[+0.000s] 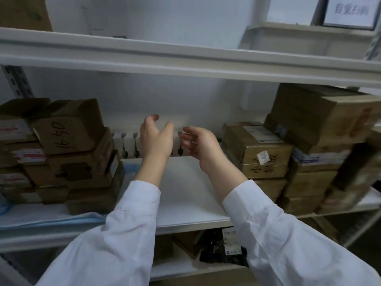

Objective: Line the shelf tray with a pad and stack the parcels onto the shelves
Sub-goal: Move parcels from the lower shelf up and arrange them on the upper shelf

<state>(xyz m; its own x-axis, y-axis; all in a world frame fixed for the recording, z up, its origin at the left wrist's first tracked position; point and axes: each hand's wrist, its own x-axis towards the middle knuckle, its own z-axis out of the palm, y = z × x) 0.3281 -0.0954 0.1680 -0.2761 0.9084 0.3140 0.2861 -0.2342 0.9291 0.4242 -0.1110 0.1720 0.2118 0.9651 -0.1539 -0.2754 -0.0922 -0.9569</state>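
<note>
Nearest the camera, the left sleeve [115, 234] and right sleeve [288, 244], both white, reach forward across the front edge of the middle shelf [31, 238]. Beneath that edge, the lower shelf [171, 267] carries a brown box [187, 242] and a black bag [214, 250] with a printed label. On the middle shelf, a white pad [185, 193] lies flat in the centre gap, its front edge along the shelf's front edge. A blue liner [51, 221] lies towards the shelf's left end, under the left stack of parcels [72, 162]; the top carton there [70, 129] bears handwritten digits. The right stack of parcels [288, 157] stands at the pad's right edge and rises close to the shelf above. The left hand [156, 139] and right hand [201, 145] are raised above the rear part of the white pad, near each other but apart, palms turned inward. Both have the fingers relaxed and loosely curved, and neither has hold of anything. Behind the hands, along the rear edge of the shelf, stands a row of small white boxes [127, 145]. The upper shelf [185, 58] runs overhead, with a cardboard box [22, 13] at its left end. At the far right, a framed sign [350, 11] stands against the wall; its lettering is blurred.
</note>
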